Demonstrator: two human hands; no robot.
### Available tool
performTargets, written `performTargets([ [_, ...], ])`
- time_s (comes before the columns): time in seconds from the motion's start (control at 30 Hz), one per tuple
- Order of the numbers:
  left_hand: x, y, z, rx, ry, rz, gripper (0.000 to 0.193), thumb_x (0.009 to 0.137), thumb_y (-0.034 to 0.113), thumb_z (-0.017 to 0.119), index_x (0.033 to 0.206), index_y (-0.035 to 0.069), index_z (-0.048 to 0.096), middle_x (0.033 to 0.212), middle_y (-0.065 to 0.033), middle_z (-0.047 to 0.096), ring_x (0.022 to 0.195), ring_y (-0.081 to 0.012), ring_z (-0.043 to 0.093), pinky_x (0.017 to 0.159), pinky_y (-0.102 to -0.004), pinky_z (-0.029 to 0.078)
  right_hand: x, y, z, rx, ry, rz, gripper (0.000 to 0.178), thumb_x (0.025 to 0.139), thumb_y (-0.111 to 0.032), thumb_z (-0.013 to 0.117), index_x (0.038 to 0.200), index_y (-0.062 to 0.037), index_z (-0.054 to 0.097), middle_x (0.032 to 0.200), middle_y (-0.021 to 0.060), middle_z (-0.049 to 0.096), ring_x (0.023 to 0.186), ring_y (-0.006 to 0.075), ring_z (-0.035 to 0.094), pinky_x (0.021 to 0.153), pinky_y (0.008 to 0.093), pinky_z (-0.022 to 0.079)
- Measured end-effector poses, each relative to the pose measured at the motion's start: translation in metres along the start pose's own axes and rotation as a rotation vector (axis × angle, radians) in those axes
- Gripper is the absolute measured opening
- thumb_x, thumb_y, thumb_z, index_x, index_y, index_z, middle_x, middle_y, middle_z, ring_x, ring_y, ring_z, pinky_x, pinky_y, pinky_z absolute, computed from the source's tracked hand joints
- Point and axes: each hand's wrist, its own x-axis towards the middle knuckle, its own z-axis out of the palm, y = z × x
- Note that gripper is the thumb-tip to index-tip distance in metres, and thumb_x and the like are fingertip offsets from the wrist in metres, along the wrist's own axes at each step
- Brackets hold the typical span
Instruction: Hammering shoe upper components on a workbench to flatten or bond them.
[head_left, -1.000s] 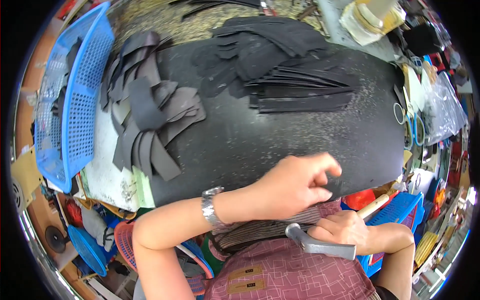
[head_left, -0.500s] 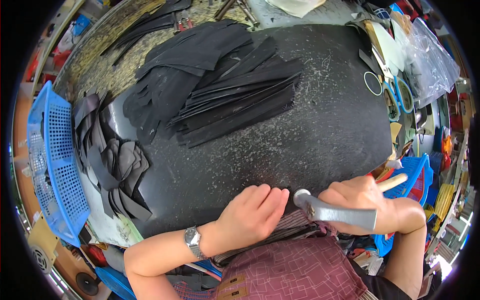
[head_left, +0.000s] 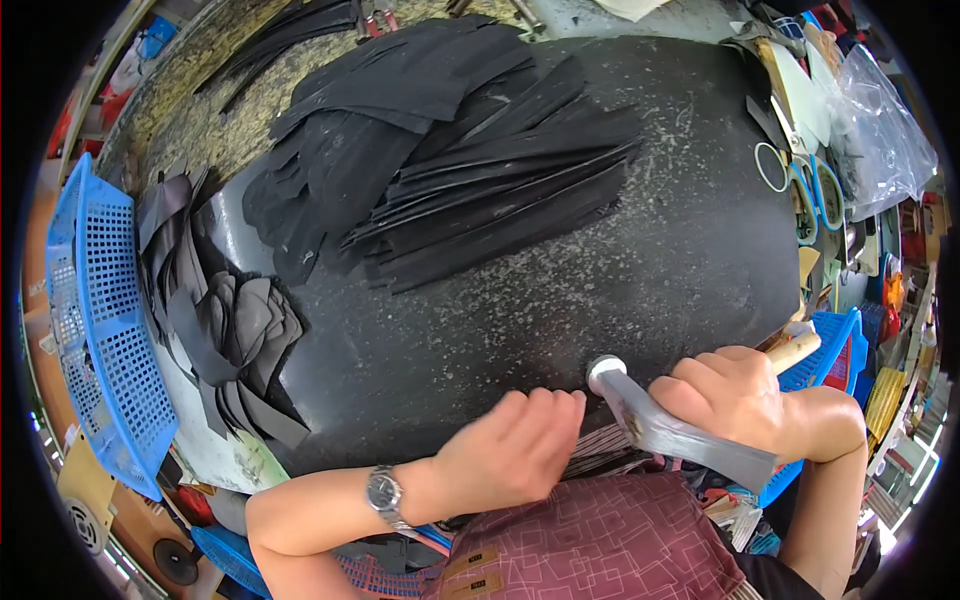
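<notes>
Hammer (head_left: 668, 425): in the head view, it lay slantwise in front of the person's body, its round pale face by the near edge of the black board (head_left: 400, 375); whether the two touched could not be told.
Right hand (head_left: 725, 400): wrapped around the wooden handle (head_left: 796, 352), which stuck out beyond the fist.
Left hand (head_left: 515, 440): fingers curled in, just beside the round face; whether they pinched anything could not be told.
Left wrist: wore a metal watch (head_left: 384, 490).
Black strips (head_left: 500, 190): lay overlapping in a fanned pile on the far part of the board.
Grey strips (head_left: 245, 325): lay heaped at the board's left edge, beside a blue basket (head_left: 125, 320).
Right edge: scissors (head_left: 803, 160) with blue handles lay near a clear plastic bag (head_left: 880, 140).
Apron (head_left: 590, 530): maroon, patterned with pale outlined rectangles.
</notes>
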Motion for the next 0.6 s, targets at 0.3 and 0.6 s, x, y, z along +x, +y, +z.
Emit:
performTargets([
  [0.3, -0.017, -0.001, -0.006, -0.04, 0.036, -0.044, 0.03, 0.067, 0.01, 0.059, 0.094, -0.003, 0.065, 0.087, -0.008, 0.057, 0.075, -0.0199, 0.054, 0.059, -0.0286, 0.043, 0.015, -0.015, 0.003, -0.061, -0.062, -0.076, 0.023, 0.062, -0.019, 0.06, 0.079, -0.0062, 0.052, 0.06, 0.0, 0.039, 0.046, 0.0132, 0.046, 0.038, 0.028, 0.035],
  [0.6, -0.046, -0.004, -0.017, -0.176, 0.086, -0.173, 0.03, 0.067, 0.015, 0.057, 0.088, -0.005, 0.063, 0.093, -0.0111, 0.058, 0.083, -0.0224, 0.052, 0.071, -0.0316, 0.043, 0.033, -0.021, 0.002, 0.041, -0.111, -0.084, 0.024, 0.063, -0.019, 0.06, 0.08, -0.0049, 0.052, 0.061, 0.0013, 0.042, 0.046, 0.014, 0.048, 0.039, 0.0286, 0.038],
])
